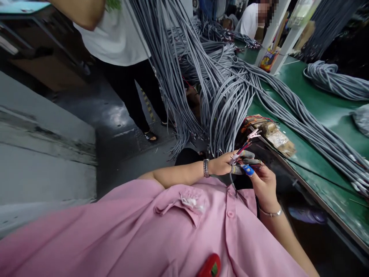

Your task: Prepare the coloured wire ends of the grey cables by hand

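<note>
A person in a pink shirt (144, 231) grips the stripped end of a grey cable (232, 179) between both hands: the left hand (223, 164) and right hand (261, 181) are closed on its coloured wires (245, 148), near the green bench (325, 111). Hanging grey cable bundles (219, 96) crowd the far side, another person in a white top (115, 34) standing left.

Occluded and cropped regions, head view

Wire ends (245, 148) pinched between left hand (221, 164) and right hand (263, 184): colours blurred, count not resolved. Standing person (115, 34) cropped above the chest. Seated co-worker's face (266, 9) pixelated. Green table (325, 111) cut by the right edge.
</note>
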The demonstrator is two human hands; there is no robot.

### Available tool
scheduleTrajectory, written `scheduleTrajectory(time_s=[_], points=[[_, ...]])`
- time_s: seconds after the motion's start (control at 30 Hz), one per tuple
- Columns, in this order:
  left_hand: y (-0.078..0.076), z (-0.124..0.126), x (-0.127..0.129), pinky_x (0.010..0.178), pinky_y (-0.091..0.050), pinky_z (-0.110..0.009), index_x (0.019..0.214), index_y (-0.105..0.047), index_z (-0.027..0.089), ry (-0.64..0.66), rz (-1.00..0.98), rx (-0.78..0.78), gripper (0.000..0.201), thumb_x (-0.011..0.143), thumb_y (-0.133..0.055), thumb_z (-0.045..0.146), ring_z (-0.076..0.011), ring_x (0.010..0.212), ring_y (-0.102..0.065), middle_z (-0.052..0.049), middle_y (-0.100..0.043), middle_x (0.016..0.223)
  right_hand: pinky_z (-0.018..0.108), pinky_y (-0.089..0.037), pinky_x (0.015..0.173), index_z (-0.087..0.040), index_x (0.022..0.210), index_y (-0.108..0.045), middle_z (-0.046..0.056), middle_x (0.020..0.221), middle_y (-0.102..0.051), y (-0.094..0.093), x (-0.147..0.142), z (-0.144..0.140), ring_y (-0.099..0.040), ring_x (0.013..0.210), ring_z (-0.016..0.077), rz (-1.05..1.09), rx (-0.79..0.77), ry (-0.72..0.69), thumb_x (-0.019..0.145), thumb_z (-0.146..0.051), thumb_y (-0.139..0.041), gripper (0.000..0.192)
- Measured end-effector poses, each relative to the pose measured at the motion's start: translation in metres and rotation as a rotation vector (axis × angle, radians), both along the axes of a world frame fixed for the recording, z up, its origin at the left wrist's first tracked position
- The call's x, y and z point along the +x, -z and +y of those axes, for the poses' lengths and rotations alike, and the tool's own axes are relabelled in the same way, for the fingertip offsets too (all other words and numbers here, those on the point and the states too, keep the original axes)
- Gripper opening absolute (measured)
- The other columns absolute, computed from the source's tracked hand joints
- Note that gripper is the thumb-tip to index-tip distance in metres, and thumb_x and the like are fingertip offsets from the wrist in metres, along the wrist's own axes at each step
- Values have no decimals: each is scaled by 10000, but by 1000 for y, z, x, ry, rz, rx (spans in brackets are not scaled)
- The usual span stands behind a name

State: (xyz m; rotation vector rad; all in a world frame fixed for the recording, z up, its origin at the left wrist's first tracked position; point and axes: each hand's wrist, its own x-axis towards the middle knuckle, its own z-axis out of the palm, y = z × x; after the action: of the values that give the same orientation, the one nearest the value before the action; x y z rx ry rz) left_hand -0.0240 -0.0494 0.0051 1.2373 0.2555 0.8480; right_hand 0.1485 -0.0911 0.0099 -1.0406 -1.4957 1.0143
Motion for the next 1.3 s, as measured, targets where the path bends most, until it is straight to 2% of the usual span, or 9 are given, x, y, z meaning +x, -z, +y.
scheduleTrajectory(time_s=[0.13, 0.23, 0.33, 0.5, 0.6, 0.7, 0.8, 1.1, 1.3], points=[[-2, -2, -1, 991, -431, -370, 1261, -565, 196, -8, 20, 36, 553, 738, -746, 210, -250, 1183, -565, -148, -606, 1253, 350, -514, 859, -248, 1017, -718, 52, 995, -708, 3, -2, -4, -646, 905, 203, 20, -9, -2, 812, -284, -691, 210], [-2, -2, -5, 922, -466, -328, 1220, -587, 182, -102, 50, 30, 504, 744, -746, 229, -214, 1059, -618, -135, -636, 1189, 339, -507, 849, -247, 1067, -702, 51, 1017, -696, -3, 4, 1, -634, 884, 189, 7, -31, -133, 817, -285, -684, 253], [1, 1, -11, 664, -484, -241, 1163, -607, 152, -219, 85, -35, 460, 749, -742, 298, -135, 761, -638, -137, -655, 1128, 315, -515, 768, -221, 1105, -684, 47, 948, -703, -23, 23, 29, -627, 791, 170, -75, -71, -270, 813, -319, -681, 308], [8, 10, -21, 453, -292, -198, 1070, -633, 158, -259, 89, -128, 372, 767, -705, 362, -92, 569, -598, -122, -680, 1024, 308, -493, 712, -158, 1086, -668, 54, 894, -697, -62, 66, 146, -606, 749, 172, -328, 117, 129, 860, -416, -570, 357], [8, 10, -25, 467, -304, -224, 1008, -673, 195, -240, 104, -131, 310, 757, -703, 373, -110, 549, -599, -94, -698, 938, 332, -477, 787, -125, 1242, -581, 112, 1004, -694, -75, 80, 228, -622, 872, 213, -826, 90, 346, 905, -371, -455, 436], [7, 8, -31, 502, -373, -251, 956, -706, 255, -199, 111, -147, 279, 703, -745, 365, -131, 568, -606, -66, -709, 910, 333, -431, 897, -103, 1377, -455, 198, 1275, -586, -78, 78, 286, -591, 1069, 247, -1126, 33, 406, 893, -281, -460, 516], [8, 9, -36, 563, -448, -277, 913, -725, 283, -170, 122, -210, 275, 655, -777, 362, -131, 580, -599, -53, -712, 885, 343, -431, 888, -99, 1347, -496, 214, 1277, -582, -75, 73, 318, -594, 1076, 260, -1236, 5, 385, 873, -235, -468, 493], [4, 19, -35, 524, -442, -285, 791, -721, 245, -188, 151, -301, 270, 596, -810, 409, -133, 536, -572, -57, -704, 797, 330, -424, 815, -148, 1124, -647, 192, 1142, -624, -65, 86, 336, -616, 1027, 257, -1458, -12, 395, 910, -215, -414, 323], [13, 19, -36, 524, -448, -298, 763, -704, 291, -196, 120, -295, 236, 588, -815, 403, -164, 593, -597, -24, -706, 795, 344, -384, 679, -142, 1147, -626, 193, 952, -688, -109, 141, 284, -650, 780, 212, -1455, 105, 492, 901, -236, -505, 290]])
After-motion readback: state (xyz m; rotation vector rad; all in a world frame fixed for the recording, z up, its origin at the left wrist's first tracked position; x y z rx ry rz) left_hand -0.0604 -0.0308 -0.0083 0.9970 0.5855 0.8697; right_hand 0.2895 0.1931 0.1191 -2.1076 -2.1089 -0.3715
